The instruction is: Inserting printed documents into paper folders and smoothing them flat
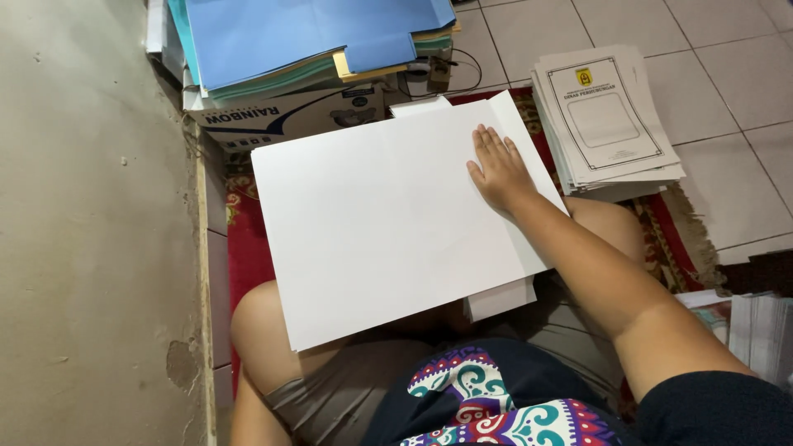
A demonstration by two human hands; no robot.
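One hand shows in the head view, the person's right hand (498, 172), laid flat with the fingers (489, 142) stretched out and close together, palm down on a large white folder (388, 215). It grips nothing; it just presses on the sheet near its right fold. The left hand is out of sight.

The white folder lies across the person's lap, resting on both bare knees, tilted a little so its far edge points up and to the right. A narrow flap runs along its right side, under and beside the hand, and a small white tab pokes out below its lower edge.

Beyond the folder, at the top, sits a stack of blue folders (289, 33) on a cardboard box (289, 116), which stands just past the folder's far edge. To the right, a pile of printed white covers (607, 124) with a framed border rests partly on the red patterned rug (244, 248) and partly on the pale tiled floor (727, 91). A grey wall (91, 223) runs along the left.
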